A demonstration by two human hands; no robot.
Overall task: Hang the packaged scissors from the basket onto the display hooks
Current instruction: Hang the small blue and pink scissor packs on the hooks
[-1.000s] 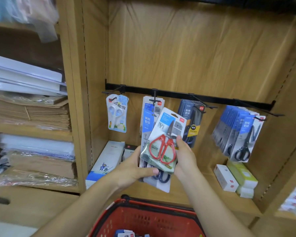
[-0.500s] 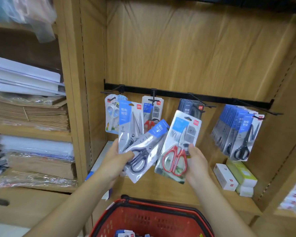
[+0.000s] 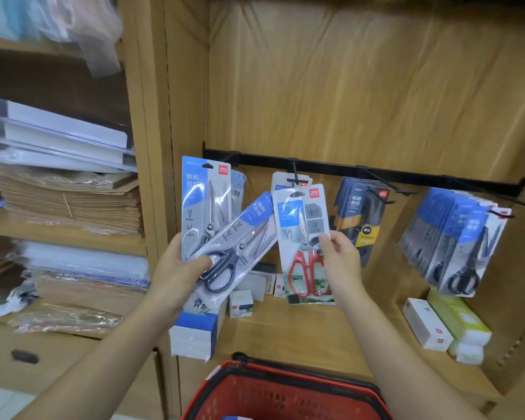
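Note:
My left hand [image 3: 179,269] grips two packs of black-handled scissors [image 3: 225,247], one upright and one tilted right, in front of the leftmost hook. My right hand [image 3: 340,262] holds a pack of red-handled scissors [image 3: 303,244] upright, its top just below the second hook [image 3: 296,177] on the black rail [image 3: 406,175]. A matching pack hangs behind it. Dark packs [image 3: 361,216] hang on the third hook and several blue packs [image 3: 458,237] on the right hook. The red basket [image 3: 285,389] sits below, at the frame's bottom edge.
Small boxes lie on the shelf board [image 3: 300,328] under the hooks: a blue-white box [image 3: 194,331] at left, white and green boxes [image 3: 449,325] at right. A wooden upright [image 3: 161,177] separates stacked brown paper and folders [image 3: 67,192] on the left shelves.
My hands have separated the packs. The right hand has raised the red-handled pack toward the second hook; the left hand has lifted its two packs up and left.

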